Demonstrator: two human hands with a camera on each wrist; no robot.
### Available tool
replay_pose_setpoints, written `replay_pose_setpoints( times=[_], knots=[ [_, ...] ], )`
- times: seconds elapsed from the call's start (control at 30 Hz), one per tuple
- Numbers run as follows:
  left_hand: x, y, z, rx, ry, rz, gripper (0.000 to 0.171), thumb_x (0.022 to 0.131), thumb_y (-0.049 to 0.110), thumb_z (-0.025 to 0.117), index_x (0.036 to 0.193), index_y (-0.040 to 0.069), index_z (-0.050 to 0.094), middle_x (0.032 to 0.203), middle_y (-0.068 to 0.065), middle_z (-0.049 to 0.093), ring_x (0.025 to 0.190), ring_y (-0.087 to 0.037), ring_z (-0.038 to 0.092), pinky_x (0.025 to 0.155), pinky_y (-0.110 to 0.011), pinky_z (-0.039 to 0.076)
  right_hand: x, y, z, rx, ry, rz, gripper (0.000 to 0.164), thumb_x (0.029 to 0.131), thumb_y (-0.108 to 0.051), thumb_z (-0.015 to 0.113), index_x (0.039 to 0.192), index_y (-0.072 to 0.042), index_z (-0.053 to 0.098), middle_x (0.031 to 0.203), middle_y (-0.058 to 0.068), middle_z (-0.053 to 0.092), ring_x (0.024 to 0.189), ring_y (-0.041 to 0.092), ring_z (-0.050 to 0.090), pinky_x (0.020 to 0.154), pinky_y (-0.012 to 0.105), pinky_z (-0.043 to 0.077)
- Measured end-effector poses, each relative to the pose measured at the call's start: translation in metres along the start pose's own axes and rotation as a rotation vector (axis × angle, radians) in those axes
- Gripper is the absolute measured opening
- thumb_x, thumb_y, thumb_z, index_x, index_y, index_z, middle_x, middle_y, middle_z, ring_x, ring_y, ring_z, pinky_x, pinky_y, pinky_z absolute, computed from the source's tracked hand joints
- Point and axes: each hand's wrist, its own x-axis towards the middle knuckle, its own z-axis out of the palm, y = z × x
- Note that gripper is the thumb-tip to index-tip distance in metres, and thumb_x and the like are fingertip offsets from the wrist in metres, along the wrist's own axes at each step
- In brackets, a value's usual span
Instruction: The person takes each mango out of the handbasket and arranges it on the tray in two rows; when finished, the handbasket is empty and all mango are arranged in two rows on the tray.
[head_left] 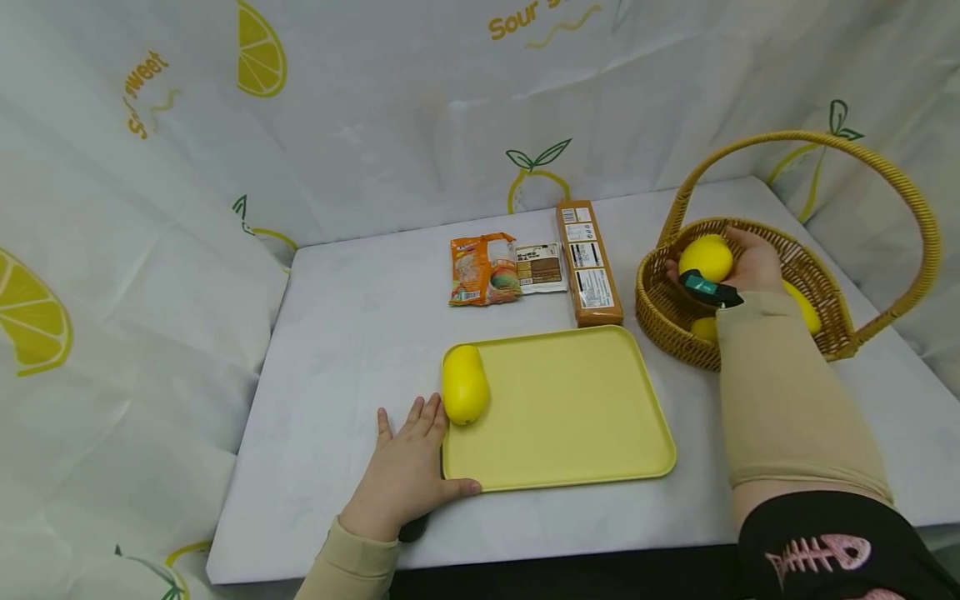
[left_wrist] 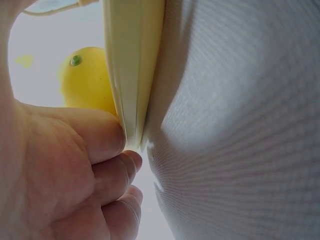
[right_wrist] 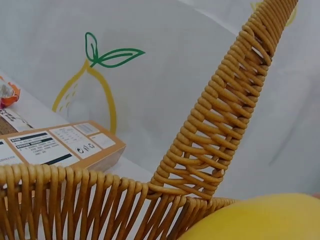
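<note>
My right hand (head_left: pixel 753 262) is inside the wicker basket (head_left: pixel 678 342) and grips a yellow lemon (head_left: pixel 707 258). In the right wrist view this yellow fruit (right_wrist: pixel 260 220) fills the lower right corner, beside the basket's woven wall. More yellow fruit (head_left: pixel 802 307) lies deeper in the basket, partly hidden by the sleeve. Fingers spread, my left hand (head_left: pixel 405 475) rests at the left edge of the yellow tray (head_left: pixel 570 408), with its thumb at the near corner. Beside those fingertips, a long rounded yellow fruit (head_left: pixel 465 385) lies on the tray; its green stem end shows in the left wrist view.
Behind the tray lie an orange snack packet (head_left: pixel 483 271), a small brown and white packet (head_left: pixel 542 267) and a long brown box (head_left: pixel 588 262). The basket's tall handle (head_left: pixel 926 225) arches over its right side. A lemon-print cloth (head_left: pixel 405 108) hangs behind the white table (head_left: pixel 337 333).
</note>
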Motion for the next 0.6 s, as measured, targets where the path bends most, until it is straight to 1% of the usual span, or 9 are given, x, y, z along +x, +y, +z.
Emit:
replay_pose_setpoints(
  times=[0.07,0.1,0.13,0.23,0.33,0.4,0.5,0.6],
  knots=[
    [0.0,0.0,0.0,0.0,-0.002,0.001,0.129,0.08,0.085,0.08,0.169,0.0,0.04,0.18,-0.018,0.032,0.169,-0.039,0.027,0.127,-0.085,0.007,-0.001,0.003,0.001,-0.009,-0.007,-0.026,0.052,0.101,-0.028,0.081,0.142,-0.041,0.052,0.137,0.008,0.06,0.13,0.035,0.062,0.108,0.056,0.058],
    [0.0,0.0,0.0,-0.002,-0.002,0.001,0.129,0.08,0.084,0.08,0.169,0.0,0.04,0.18,-0.018,0.032,0.169,-0.039,0.027,0.127,-0.085,0.007,-0.002,0.005,0.001,-0.016,-0.014,-0.036,0.047,0.1,-0.026,0.082,0.137,-0.035,0.054,0.135,0.011,0.062,0.128,0.037,0.063,0.107,0.056,0.059],
    [0.0,0.0,0.0,-0.001,-0.002,0.001,0.129,0.08,0.085,0.08,0.169,0.0,0.04,0.18,-0.018,0.032,0.169,-0.039,0.028,0.127,-0.085,0.007,-0.003,0.006,0.002,-0.023,-0.028,-0.036,0.045,0.1,-0.025,0.082,0.136,-0.032,0.056,0.133,0.012,0.063,0.127,0.037,0.064,0.106,0.056,0.059],
    [0.0,0.0,0.0,0.0,-0.001,0.001,0.129,0.08,0.085,0.08,0.169,0.0,0.04,0.18,-0.018,0.032,0.169,-0.039,0.028,0.127,-0.085,0.007,-0.006,0.007,0.003,-0.039,-0.071,-0.028,0.044,0.101,-0.023,0.08,0.138,-0.022,0.057,0.132,0.016,0.066,0.123,0.039,0.068,0.106,0.056,0.059],
    [0.001,0.0,0.001,0.002,0.002,0.001,0.13,0.08,0.085,0.079,0.169,0.0,0.039,0.18,-0.018,0.031,0.169,-0.039,0.027,0.127,-0.085,0.007,-0.01,0.008,0.003,-0.051,-0.119,-0.033,0.044,0.101,-0.02,0.079,0.139,-0.013,0.058,0.133,0.02,0.066,0.119,0.045,0.07,0.104,0.059,0.059],
    [0.001,0.0,0.001,0.001,0.005,0.001,0.13,0.08,0.085,0.079,0.17,0.0,0.039,0.18,-0.018,0.031,0.169,-0.039,0.027,0.127,-0.085,0.007,-0.012,0.009,0.002,-0.057,-0.167,-0.034,0.041,0.103,-0.019,0.076,0.138,-0.007,0.06,0.132,0.023,0.067,0.117,0.049,0.071,0.103,0.062,0.059],
    [0.001,0.0,0.002,0.001,0.008,0.002,0.13,0.08,0.085,0.08,0.17,0.0,0.039,0.18,-0.018,0.031,0.169,-0.039,0.027,0.127,-0.085,0.007,-0.015,0.012,0.0,-0.054,-0.253,-0.021,0.04,0.104,-0.018,0.073,0.14,-0.006,0.06,0.13,0.026,0.068,0.116,0.053,0.07,0.103,0.065,0.059],
    [0.001,0.0,0.002,0.002,0.009,0.004,0.13,0.08,0.085,0.079,0.17,0.0,0.039,0.18,-0.018,0.031,0.169,-0.039,0.027,0.127,-0.085,0.006,-0.018,0.015,-0.002,-0.054,-0.346,-0.004,0.041,0.105,-0.016,0.072,0.143,-0.008,0.058,0.133,0.027,0.066,0.119,0.056,0.069,0.105,0.069,0.056]
  ],
)
